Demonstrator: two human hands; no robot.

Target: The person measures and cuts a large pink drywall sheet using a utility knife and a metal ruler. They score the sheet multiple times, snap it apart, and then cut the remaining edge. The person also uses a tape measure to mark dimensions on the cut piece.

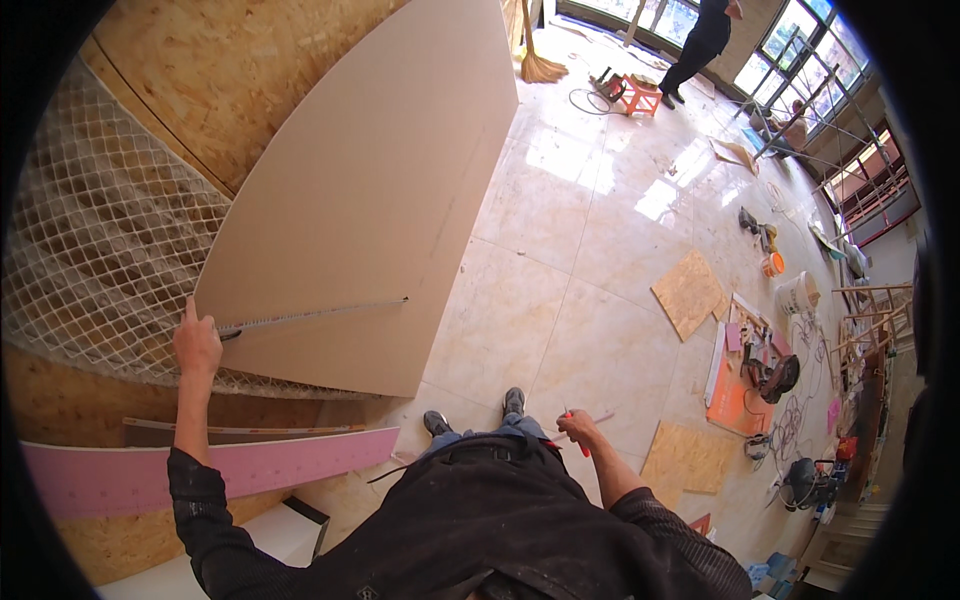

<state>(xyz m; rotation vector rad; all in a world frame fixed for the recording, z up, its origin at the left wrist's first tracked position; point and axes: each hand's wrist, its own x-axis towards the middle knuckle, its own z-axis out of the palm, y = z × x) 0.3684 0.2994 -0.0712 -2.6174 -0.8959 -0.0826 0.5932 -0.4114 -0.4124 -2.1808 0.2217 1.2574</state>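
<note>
A large beige board (360,187), likely plasterboard, leans against the wall on my left. My left hand (196,345) is at its left edge, fingers closed around a tape measure. The tape blade (315,313) stretches across the board's face, its free end near the right edge. A small dark piece (231,334) sticks out beside the hand; I cannot tell what it is. Down by my hip, my right hand (579,429) grips a slim red-handled tool (585,450), whose tip is too small to make out. That hand is apart from the board.
White netting (112,232) covers padding behind the board. A pink strip of board (225,469) lies low left. Across the tiled floor (555,300) are OSB offcuts (688,294), cables, power tools (776,379) and a bucket (796,292). A person (697,49) stands beyond an orange stool (640,96); another sits near scaffolding (817,97).
</note>
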